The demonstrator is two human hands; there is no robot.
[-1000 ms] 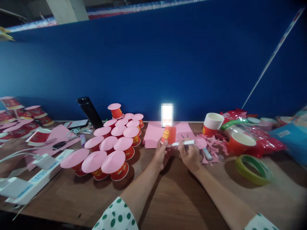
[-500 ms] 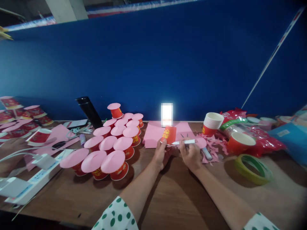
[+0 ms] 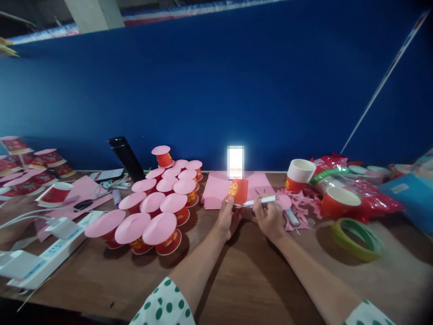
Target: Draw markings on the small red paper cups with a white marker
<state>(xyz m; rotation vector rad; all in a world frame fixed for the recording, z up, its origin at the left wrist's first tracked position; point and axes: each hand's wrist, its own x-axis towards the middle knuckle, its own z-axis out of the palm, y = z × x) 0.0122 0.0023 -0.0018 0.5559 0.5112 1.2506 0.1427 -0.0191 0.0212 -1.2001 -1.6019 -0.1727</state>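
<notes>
My left hand (image 3: 227, 220) holds a red paper cup (image 3: 240, 191) upside down on a sheet of pink paper (image 3: 216, 188). In my right hand (image 3: 269, 218) is a white pen (image 3: 261, 201), its tip against the base of that cup. Just right of my right hand lie a pink paper disc (image 3: 283, 201) and pink paper scraps (image 3: 301, 205). Left of my left hand stands a cluster of several red cups with pink paper lids (image 3: 158, 207).
A bright phone screen (image 3: 235, 161) stands behind the cup. A stack of red cups (image 3: 299, 175), a single cup (image 3: 338, 201), red bags (image 3: 365, 192) and a green tape ring (image 3: 357, 239) are on the right. A black flask (image 3: 126, 158), power strip (image 3: 47, 255) and more cups are on the left.
Both hands stay at the cup; the pen has shifted slightly along the cup's base. Nothing else has moved.
</notes>
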